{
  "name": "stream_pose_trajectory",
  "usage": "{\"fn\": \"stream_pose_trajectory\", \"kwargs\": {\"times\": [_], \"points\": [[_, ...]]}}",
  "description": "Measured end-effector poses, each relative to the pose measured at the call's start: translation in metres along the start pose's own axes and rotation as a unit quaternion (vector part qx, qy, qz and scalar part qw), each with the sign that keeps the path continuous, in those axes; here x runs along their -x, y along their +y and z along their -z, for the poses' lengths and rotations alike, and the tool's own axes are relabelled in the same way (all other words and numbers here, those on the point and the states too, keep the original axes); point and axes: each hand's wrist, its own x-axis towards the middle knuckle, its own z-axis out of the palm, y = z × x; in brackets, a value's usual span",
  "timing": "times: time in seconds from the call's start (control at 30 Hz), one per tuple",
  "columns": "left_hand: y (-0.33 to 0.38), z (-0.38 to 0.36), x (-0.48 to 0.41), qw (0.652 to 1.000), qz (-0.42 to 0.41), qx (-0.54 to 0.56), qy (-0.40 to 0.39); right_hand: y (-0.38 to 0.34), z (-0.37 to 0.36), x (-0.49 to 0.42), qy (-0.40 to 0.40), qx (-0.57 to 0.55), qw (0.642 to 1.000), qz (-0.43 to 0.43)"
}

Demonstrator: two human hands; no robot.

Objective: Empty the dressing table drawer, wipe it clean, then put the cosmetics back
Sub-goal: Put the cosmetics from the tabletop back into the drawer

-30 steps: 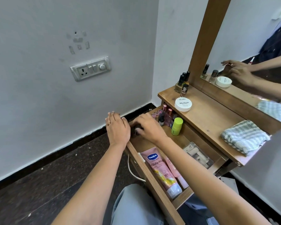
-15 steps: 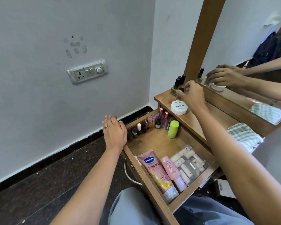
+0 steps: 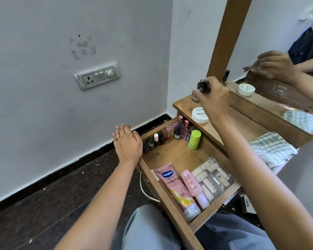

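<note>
Wood dominates the view: a brown wooden dressing table (image 3: 246,127) with a framed mirror (image 3: 278,51) stands in the corner against a pale grey wall (image 3: 43,87) carrying a white switch plate with a socket (image 3: 97,75). Below the tabletop, the open wooden drawer (image 3: 172,199) is pulled out over the person's grey-trousered lap (image 3: 152,230), still full. On the tabletop's near right lies a folded green-and-white checked cloth (image 3: 273,150). Inside the drawer, along the front, a pink Vaseline tube with a clear cap (image 3: 175,188) lies flat, just beside a smaller pink bottle with a pale cap (image 3: 192,186), and next to that a clear plastic box of cream-coloured sticks (image 3: 213,177). A row of small nail-polish and cosmetic bottles (image 3: 163,136) lines the drawer's left wall, ending near an upright lime-green stick container (image 3: 194,139). The left hand (image 3: 127,142), wearing a ring, rests flat on the drawer's left front corner, fingers together and gripping nothing. The right hand (image 3: 212,97) is raised over the back left of the tabletop, fingertips pinched on the black cap of a small nail-polish bottle (image 3: 201,87); its base is blurred. A white round nail-polish-remover tub (image 3: 199,115) sits just below that hand on the table edge.
</note>
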Motion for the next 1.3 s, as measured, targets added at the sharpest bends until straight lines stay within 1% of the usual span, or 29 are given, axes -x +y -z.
{"fn": "stream_pose_trajectory", "kwargs": {"times": [0.03, 0.07, 0.13, 0.2, 0.27, 0.33, 0.5, 0.6, 0.77, 1.0, 1.13, 1.3], "points": [[0.0, 0.001, 0.001, 1.0, 0.01, 0.0, 0.002, -0.012, 0.0, 0.012, -0.04, -0.043, 0.998, 0.007], [0.001, 0.001, 0.001, 1.0, 0.019, 0.003, 0.003, -0.022, -0.002, 0.025, -0.097, -0.078, 0.992, 0.007], [0.001, 0.002, 0.002, 0.999, 0.033, 0.013, 0.001, -0.031, -0.015, 0.052, -0.222, -0.114, 0.968, 0.006], [0.002, 0.002, 0.003, 0.999, 0.037, 0.013, -0.001, -0.028, -0.035, 0.076, -0.314, -0.082, 0.946, 0.02], [0.002, 0.002, 0.002, 0.999, 0.038, 0.008, -0.003, -0.017, -0.056, 0.096, -0.356, -0.04, 0.933, 0.015], [0.001, 0.002, 0.002, 0.999, 0.034, 0.004, -0.005, -0.004, -0.072, 0.11, -0.359, 0.005, 0.933, 0.005], [0.001, 0.001, 0.002, 1.0, 0.028, 0.0, -0.006, 0.016, -0.088, 0.122, -0.312, 0.104, 0.944, -0.007], [0.001, 0.0, 0.002, 1.0, 0.026, 0.001, -0.004, 0.023, -0.093, 0.118, -0.297, 0.139, 0.945, -0.012], [0.0, 0.0, 0.002, 1.0, 0.026, 0.001, -0.003, 0.029, -0.097, 0.112, -0.28, 0.168, 0.945, -0.02], [0.0, 0.0, 0.002, 1.0, 0.027, 0.0, -0.004, 0.03, -0.101, 0.111, -0.276, 0.129, 0.952, -0.046], [0.001, 0.0, 0.002, 1.0, 0.029, -0.001, -0.002, 0.026, -0.104, 0.115, -0.28, 0.105, 0.953, -0.044], [0.0, -0.001, 0.002, 1.0, 0.029, 0.001, -0.002, 0.023, -0.108, 0.123, -0.302, 0.069, 0.95, -0.042]]}}
